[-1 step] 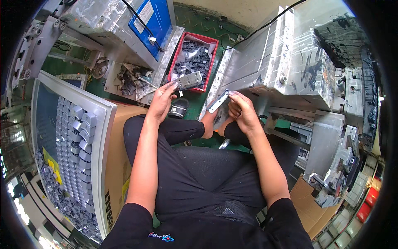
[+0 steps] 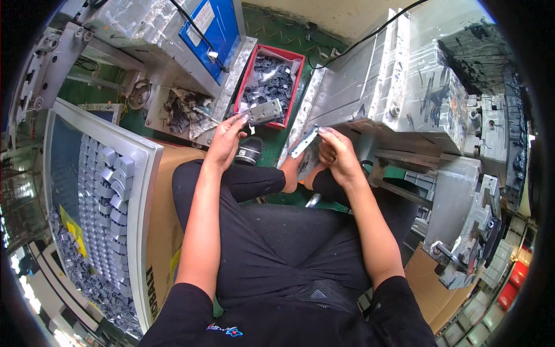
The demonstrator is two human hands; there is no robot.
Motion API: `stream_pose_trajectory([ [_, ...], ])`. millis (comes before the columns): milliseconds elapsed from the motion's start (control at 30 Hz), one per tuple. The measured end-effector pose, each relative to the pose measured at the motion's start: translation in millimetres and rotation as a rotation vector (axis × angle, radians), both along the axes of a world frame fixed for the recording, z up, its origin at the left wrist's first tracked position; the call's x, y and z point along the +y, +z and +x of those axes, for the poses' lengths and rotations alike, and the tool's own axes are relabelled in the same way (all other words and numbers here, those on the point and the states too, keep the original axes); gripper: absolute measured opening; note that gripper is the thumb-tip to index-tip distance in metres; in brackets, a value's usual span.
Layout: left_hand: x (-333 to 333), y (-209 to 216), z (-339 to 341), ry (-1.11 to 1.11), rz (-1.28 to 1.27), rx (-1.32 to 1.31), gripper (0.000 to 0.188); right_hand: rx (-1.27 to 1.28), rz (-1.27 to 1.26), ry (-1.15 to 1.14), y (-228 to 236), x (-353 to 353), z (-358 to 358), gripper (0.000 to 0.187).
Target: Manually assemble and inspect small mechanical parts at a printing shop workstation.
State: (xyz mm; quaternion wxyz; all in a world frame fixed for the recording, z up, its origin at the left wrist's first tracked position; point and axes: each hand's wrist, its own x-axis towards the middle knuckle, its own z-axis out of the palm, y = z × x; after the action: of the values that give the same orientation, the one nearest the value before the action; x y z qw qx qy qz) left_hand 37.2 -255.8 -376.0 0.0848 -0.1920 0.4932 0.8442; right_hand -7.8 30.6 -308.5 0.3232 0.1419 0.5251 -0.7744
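Note:
Pinched at one end between the fingers of my left hand (image 2: 223,143), a flat grey metal block (image 2: 267,111) with small round holes stretches out to the right. My right hand (image 2: 341,155) grips the end of a narrow, pale strip (image 2: 304,143) with a dark edge, slanting down to the left; its exact kind is unclear. The two pieces are apart, over my crossed legs. Just beyond the block stands a red box (image 2: 301,84) lined with clear film and filled with small dark grey parts (image 2: 270,81).
At left, a grey-framed tray (image 2: 151,168) beside a cardboard box (image 2: 165,202) bears rows of grey curved parts and a loose heap. Stained metal machine housings (image 2: 376,81) rise on the right. A machine with a blue panel (image 2: 217,34) and crumpled rags (image 2: 184,113) are far left.

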Motion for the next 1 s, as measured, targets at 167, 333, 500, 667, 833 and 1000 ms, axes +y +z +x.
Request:
stream_pose_trajectory([
  [167, 2.0, 4.2, -0.7, 0.030, -0.018, -0.004, 0.027, 0.035, 0.083, 0.022, -2.3, -2.6, 1.1, 0.018],
  [333, 2.9, 7.2, -0.6, -0.023, -0.077, 0.002, 0.027, 0.082, 0.220, 0.070, -3.3, -3.5, 1.5, 0.017],
  [500, 13.4, 29.9, -2.4, -0.226, -0.319, 0.096, 0.029, 0.163, 0.343, 0.156, -9.4, 1.0, 1.3, 0.019],
  [667, 12.5, 68.7, -4.5, -0.477, -0.502, 0.106, 0.028, 0.180, 0.336, 0.301, -7.9, 9.6, -4.3, 0.018],
  [833, 26.2, 106.7, -0.9, -0.643, -0.966, 0.434, 0.019, 0.278, 0.332, 0.401, -2.2, 10.8, -2.6, 0.017],
  [1000, 43.7, 141.9, -1.0, -0.811, -1.144, 0.478, 0.019, 0.353, 0.354, 0.524, 10.3, 9.3, 3.0, 0.017],
])
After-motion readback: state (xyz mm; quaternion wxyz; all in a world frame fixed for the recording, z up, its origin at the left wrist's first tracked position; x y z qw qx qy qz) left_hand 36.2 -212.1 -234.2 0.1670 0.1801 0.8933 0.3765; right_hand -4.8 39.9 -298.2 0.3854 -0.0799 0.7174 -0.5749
